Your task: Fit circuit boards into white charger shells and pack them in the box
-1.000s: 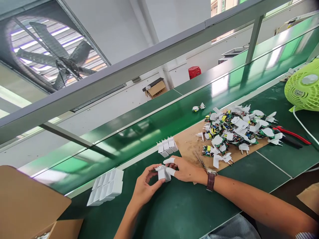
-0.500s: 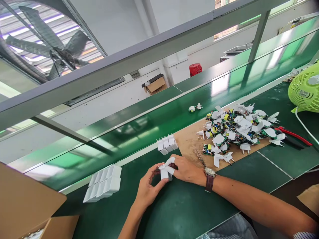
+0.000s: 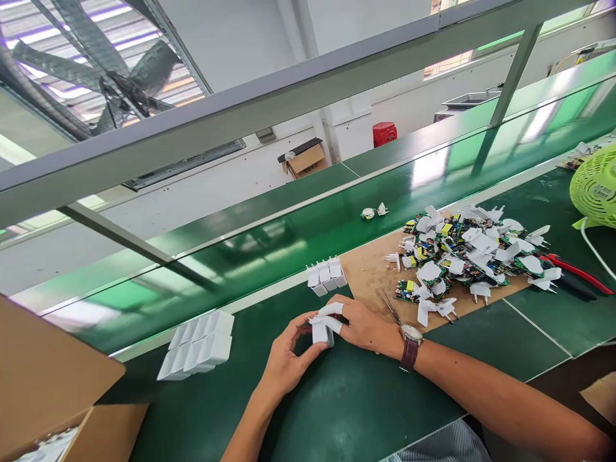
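Observation:
Both hands meet over the green bench on a small white charger housing [image 3: 319, 332]. My left hand [image 3: 287, 359] pinches it from the left and below. My right hand [image 3: 362, 326], with white finger cots and a wristwatch, presses on it from the right and top. Just beyond stands a short row of finished white chargers [image 3: 326, 276]. To the left lies a block of empty white housings [image 3: 197, 347] in two rows.
A brown board [image 3: 368, 273] carries a heap of green circuit boards and white plug caps [image 3: 469, 253], with tweezers [image 3: 387, 303] at its near edge. Red-handled pliers [image 3: 572, 273] and a green fan [image 3: 597, 186] are at right. A cardboard box [image 3: 52, 385] stands at lower left; a conveyor belt [image 3: 289, 234] runs behind.
The view has shifted slightly; my hands stay on the white housing and my fingers have closed a little more round it.

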{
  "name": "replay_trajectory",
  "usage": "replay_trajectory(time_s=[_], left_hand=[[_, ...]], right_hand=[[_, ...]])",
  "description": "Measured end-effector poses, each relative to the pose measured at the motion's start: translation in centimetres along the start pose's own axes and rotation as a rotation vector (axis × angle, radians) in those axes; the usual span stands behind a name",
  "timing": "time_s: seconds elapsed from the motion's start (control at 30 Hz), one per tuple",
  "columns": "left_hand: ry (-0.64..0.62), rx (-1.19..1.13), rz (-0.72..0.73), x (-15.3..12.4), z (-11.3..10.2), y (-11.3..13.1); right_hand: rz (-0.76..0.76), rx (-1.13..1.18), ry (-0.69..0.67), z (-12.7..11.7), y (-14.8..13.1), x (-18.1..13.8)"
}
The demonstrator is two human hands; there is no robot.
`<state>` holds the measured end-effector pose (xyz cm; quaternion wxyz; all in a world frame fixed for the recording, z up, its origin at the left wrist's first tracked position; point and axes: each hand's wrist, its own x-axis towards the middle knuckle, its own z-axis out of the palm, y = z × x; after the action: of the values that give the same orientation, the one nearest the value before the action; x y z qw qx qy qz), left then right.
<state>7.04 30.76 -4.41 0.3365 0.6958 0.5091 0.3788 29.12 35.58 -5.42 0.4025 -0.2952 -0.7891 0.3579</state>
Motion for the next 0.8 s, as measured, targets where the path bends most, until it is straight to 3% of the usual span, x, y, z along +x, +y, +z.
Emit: replay_trajectory(time_s=[0.23,0.5,0.63,0.8], left_hand=[[-0.022,-0.018,-0.067,-0.1,0.0,0.4],[-0.024,-0.048,-0.073,-0.1,0.1,0.2],[-0.026,-0.045,-0.080,-0.1,0.0,0.0],[-0.011,-0.062,-0.078,-0.2,0.2,-0.3]], right_hand=[[0.229,0.190,0.050,0.0,-0.7,0.4],[0.072,-0.047,-0.021,-0.1,0.6,0.0],[0.084,-0.124,-0.049,0.2,0.3,-0.1],[0.148,-0.160,0.015,0.0,0.0,0.1]])
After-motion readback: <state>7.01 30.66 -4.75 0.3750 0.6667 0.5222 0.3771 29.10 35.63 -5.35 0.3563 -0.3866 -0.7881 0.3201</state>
